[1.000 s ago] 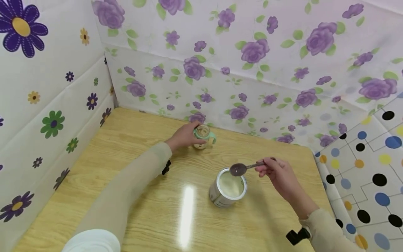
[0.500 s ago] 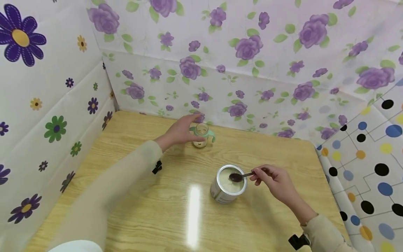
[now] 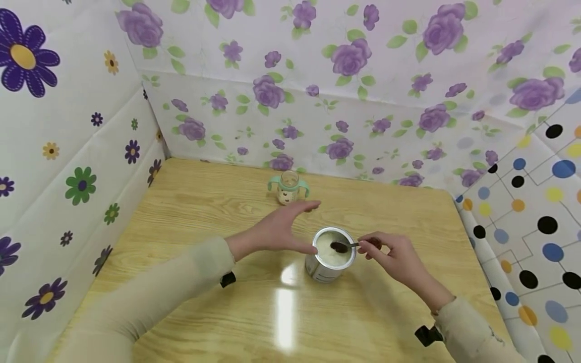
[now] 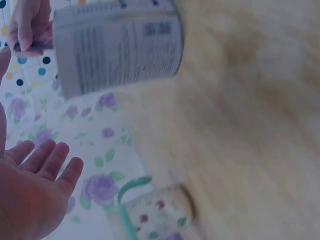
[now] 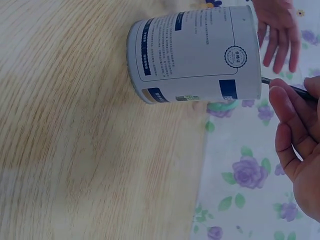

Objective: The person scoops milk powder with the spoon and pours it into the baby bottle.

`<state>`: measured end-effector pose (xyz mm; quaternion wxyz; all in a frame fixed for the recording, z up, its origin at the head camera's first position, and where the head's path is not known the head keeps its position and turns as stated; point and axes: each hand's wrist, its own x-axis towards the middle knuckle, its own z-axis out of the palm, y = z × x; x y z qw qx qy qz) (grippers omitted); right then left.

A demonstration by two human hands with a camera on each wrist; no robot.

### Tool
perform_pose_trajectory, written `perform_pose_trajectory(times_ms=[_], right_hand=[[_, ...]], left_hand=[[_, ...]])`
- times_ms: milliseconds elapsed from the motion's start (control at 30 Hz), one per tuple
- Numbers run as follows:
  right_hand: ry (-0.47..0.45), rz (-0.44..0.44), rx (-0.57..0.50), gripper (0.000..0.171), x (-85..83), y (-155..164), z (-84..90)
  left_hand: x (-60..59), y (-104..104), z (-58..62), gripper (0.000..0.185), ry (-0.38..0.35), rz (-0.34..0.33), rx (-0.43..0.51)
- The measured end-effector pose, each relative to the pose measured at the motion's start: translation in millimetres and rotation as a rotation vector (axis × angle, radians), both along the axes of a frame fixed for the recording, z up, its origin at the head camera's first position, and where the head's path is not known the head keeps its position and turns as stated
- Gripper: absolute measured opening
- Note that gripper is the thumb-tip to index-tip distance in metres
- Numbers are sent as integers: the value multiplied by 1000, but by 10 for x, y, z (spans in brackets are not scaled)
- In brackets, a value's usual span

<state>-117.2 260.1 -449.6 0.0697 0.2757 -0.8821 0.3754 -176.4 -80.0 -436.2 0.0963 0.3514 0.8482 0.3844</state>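
Flowery paper walls stand round a wooden desk [image 3: 190,282] with a shiny spot of light on it. A round tin [image 3: 330,254] sits upright near the middle of the desk, open at the top, with pale powder inside.

On the right side, the right hand [image 3: 392,259] pinches the thin handle of a small dark spoon [image 3: 343,246] between thumb and fingers. The spoon lies almost flat, its long line running left to right. Its bowl sits over the powder inside the tin's mouth, and its handle crosses the right rim back to the grip. So the tin lies just to the left of that hand.

On the left side of the tin, the left hand [image 3: 283,231] holds nothing. Its fingers are straight and spread, and the palm faces the tin. One fingertip looks to be at the tin's left rim, but I cannot tell if it touches. Both hands are close to the tin, one on each side.

Farther back, near the far wall, a little cup with two green handles [image 3: 288,186] stands upright. It is well apart from the tin and behind the left hand.
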Motion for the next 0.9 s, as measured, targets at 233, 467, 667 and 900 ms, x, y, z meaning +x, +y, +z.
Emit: perform_pose_trajectory(times_ms=[233, 467, 667, 900], right_hand=[[111, 8, 57, 18, 42, -28, 14], [411, 67, 112, 21, 0, -124, -18], [406, 63, 127, 15, -56, -205, 2], [283, 76, 104, 16, -122, -275, 35]], left_hand=[[123, 183, -351, 123, -103, -10, 23], [146, 301, -586, 121, -135, -14, 69], [201, 373, -678, 108, -177, -5, 164], [241, 409, -695, 101, -197, -19, 223]])
